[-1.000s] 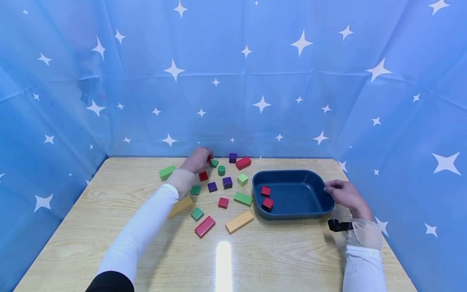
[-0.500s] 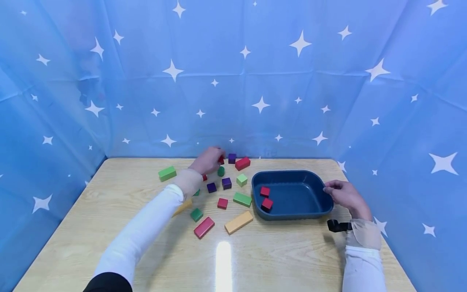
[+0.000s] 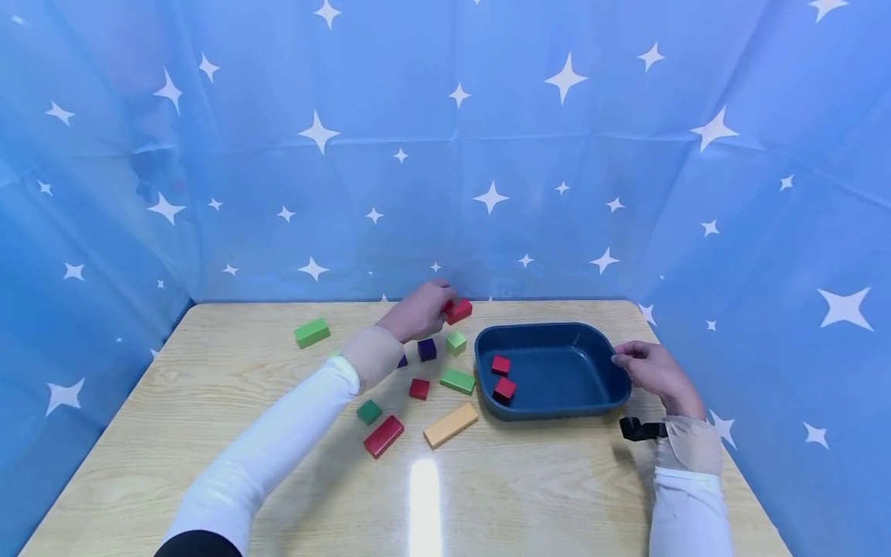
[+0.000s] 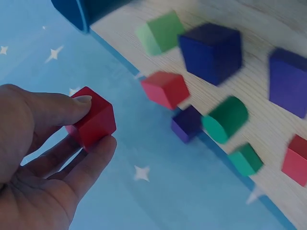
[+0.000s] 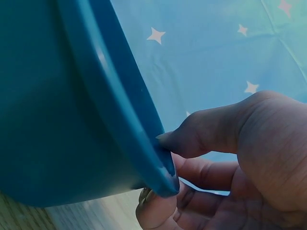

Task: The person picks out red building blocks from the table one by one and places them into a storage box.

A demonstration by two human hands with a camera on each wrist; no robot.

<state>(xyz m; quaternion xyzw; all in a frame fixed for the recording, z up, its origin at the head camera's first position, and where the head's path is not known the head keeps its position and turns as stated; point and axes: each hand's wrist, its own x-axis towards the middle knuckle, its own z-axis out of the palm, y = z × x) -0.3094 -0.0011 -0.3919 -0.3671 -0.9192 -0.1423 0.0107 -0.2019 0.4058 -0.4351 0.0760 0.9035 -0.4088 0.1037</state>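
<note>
My left hand (image 3: 418, 311) pinches a red cube (image 4: 97, 120) between thumb and fingers, raised over the far part of the table. Just beyond it in the head view lies a red rectangular block (image 3: 459, 311). My right hand (image 3: 653, 371) grips the right rim of a dark blue basin (image 3: 553, 414), with the thumb on the rim and fingers below it in the right wrist view. Inside the basin, toward its left end, sit two red cubes, one farther back (image 3: 500, 364) and one nearer (image 3: 504, 390).
Around the left hand lie a purple cube (image 3: 427, 350), a pale green cube (image 3: 455, 343) and a green cylinder (image 4: 225, 120). Nearer are a green block (image 3: 457, 380), a yellow block (image 3: 450, 425), a red block (image 3: 384, 437) and a dark green cube (image 3: 369, 411).
The left hand has moved right with the red cube, along the back of the table toward the basin. The right hand stays on the basin's rim. The view has shifted slightly.
</note>
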